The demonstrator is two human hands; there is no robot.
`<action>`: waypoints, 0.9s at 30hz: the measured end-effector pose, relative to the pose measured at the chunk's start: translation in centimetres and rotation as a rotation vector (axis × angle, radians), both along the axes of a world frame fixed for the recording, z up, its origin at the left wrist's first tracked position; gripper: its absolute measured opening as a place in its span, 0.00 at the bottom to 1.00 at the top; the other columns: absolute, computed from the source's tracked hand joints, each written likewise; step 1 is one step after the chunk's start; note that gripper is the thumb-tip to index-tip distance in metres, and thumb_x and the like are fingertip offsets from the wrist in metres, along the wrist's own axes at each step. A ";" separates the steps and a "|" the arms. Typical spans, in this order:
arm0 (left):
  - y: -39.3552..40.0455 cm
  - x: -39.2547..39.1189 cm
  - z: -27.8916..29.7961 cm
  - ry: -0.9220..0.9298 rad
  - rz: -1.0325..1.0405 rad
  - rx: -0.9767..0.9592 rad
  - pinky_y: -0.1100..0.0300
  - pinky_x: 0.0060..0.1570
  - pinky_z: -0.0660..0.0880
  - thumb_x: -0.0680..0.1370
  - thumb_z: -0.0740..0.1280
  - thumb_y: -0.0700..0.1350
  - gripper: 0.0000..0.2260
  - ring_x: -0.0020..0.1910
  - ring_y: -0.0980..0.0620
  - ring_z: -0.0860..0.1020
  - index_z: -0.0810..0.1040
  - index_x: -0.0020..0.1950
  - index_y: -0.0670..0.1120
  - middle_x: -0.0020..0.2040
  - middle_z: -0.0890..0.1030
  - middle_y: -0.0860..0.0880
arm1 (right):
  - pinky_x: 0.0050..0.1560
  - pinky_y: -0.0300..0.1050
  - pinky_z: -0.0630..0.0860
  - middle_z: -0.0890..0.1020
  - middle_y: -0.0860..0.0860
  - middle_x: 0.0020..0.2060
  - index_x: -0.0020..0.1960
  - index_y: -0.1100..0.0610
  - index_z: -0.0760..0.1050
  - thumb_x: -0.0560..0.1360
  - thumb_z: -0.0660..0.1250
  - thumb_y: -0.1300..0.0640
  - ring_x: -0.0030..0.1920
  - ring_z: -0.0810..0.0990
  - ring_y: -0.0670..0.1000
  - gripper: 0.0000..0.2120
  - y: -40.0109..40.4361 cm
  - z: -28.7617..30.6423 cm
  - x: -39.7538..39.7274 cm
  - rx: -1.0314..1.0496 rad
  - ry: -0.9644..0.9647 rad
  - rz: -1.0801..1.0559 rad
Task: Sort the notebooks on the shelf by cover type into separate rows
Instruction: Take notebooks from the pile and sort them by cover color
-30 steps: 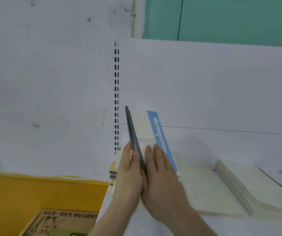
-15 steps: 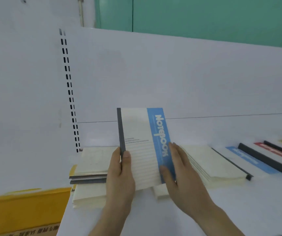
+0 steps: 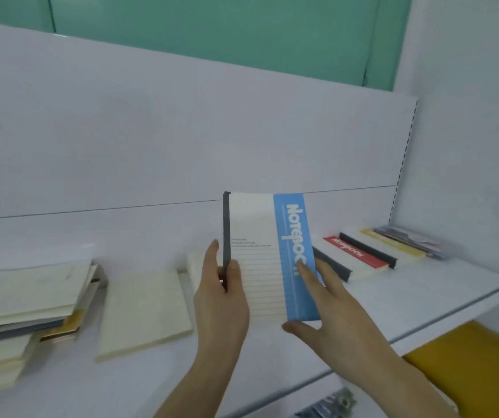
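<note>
Two hands hold one blue-striped notebook (image 3: pixel 267 257) upright above the white shelf (image 3: pixel 423 292), with bare shelf below it and the front edge nearer the person. The left hand (image 3: pixel 222 297) pinches its dark spine; the right hand (image 3: pixel 329 309) lies open-fingered against the blue stripe. Left of the grip lies a cream stack (image 3: pixel 144 309), right a red-striped notebook (image 3: pixel 353 251), with blurred covers beyond that are perhaps more notebooks.

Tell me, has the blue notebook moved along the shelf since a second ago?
Yes. The blue notebook has gone right: earlier by the slotted upright and stack, now near the red notebook.
</note>
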State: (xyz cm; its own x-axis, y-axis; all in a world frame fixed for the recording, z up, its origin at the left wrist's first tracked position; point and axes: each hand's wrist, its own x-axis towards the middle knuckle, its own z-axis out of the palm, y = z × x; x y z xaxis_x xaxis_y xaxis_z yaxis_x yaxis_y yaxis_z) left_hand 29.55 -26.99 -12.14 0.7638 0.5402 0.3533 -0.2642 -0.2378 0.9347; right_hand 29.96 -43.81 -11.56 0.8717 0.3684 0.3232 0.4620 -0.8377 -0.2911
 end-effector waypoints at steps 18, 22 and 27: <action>-6.6 12.3 -2.1 0.522 -0.095 1.275 0.56 0.67 0.63 0.70 0.62 0.74 0.34 0.62 0.50 0.70 0.70 0.65 0.52 0.60 0.76 0.52 | 0.75 0.41 0.50 0.63 0.46 0.74 0.78 0.49 0.57 0.73 0.60 0.29 0.76 0.54 0.49 0.41 -12.6 -1.3 18.8 -0.330 -0.086 0.191; -6.3 14.2 -3.6 0.599 -0.128 1.325 0.53 0.67 0.62 0.70 0.60 0.74 0.29 0.59 0.49 0.71 0.73 0.55 0.51 0.53 0.77 0.52 | 0.72 0.37 0.51 0.66 0.44 0.72 0.78 0.49 0.59 0.73 0.60 0.29 0.75 0.54 0.47 0.40 -12.3 -2.3 21.9 -0.393 -0.026 0.278; -6.6 15.0 -4.0 0.692 -0.080 1.400 0.44 0.74 0.52 0.72 0.58 0.73 0.30 0.68 0.49 0.67 0.74 0.60 0.50 0.58 0.78 0.51 | 0.75 0.41 0.53 0.70 0.44 0.70 0.77 0.50 0.60 0.71 0.55 0.24 0.75 0.55 0.48 0.44 -12.1 -4.3 24.8 -0.428 0.008 0.368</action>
